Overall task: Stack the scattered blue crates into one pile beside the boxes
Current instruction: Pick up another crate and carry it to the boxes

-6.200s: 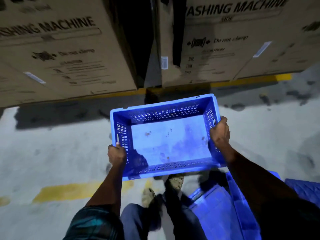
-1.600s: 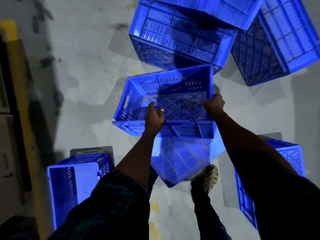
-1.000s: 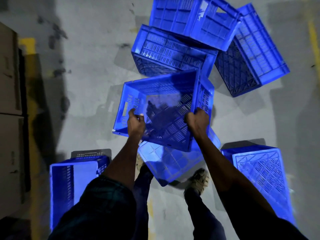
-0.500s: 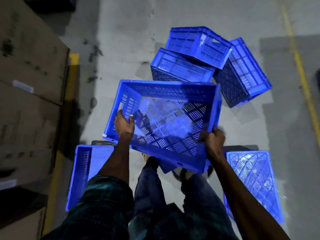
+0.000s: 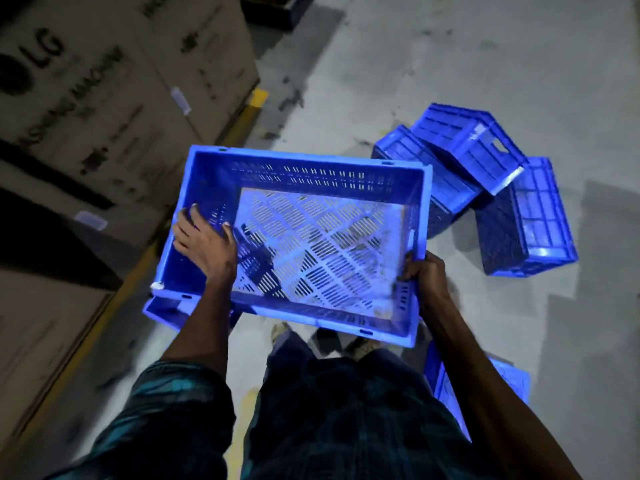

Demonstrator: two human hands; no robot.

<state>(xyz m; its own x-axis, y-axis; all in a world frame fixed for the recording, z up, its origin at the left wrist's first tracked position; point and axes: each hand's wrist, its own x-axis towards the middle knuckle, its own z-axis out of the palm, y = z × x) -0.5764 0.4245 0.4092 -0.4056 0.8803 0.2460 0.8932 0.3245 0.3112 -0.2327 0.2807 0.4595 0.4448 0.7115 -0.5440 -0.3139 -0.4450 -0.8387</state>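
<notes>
Held crate [image 5: 311, 237]: blue plastic, rectangular, open side up, carried level in front of the person above the floor. Side walls pierced with rows of short slots; bottom a pale lattice of diagonal slits, lit bright, with the floor showing through. Rim thick and rounded at the corners.

Grip: left hand [image 5: 204, 242] lies over the left short wall, fingers spread down the inner face and thumb on the rim, holding the crate. Right hand [image 5: 427, 271] wraps the near right corner, fingers curled tight around the rim.

Crate count, visible: six.
- One held, as above.
- One floor crate [image 5: 162, 310] directly under the held crate's near left corner, only a corner and rim showing, close beside the yellow line.
- Three in a loose heap [image 5: 485, 188] to the right and farther off: one tipped on its side, one lying across it, one standing on end against them, all touching.
- One low crate [image 5: 512, 382] at the lower right, mostly hidden behind the right forearm.

Surroundings: large cardboard boxes [image 5: 104, 98] along the left, printed with a washing machine label, standing on a dark base. A yellow floor line [image 5: 254, 105] runs along their foot. Grey concrete floor [image 5: 450, 64], stained in patches. Checked sleeve [image 5: 173, 403] on the left arm; a shoe [image 5: 278, 332] shows below the held crate.

Obstruction: the held crate covers most of the floor crate beneath it.
</notes>
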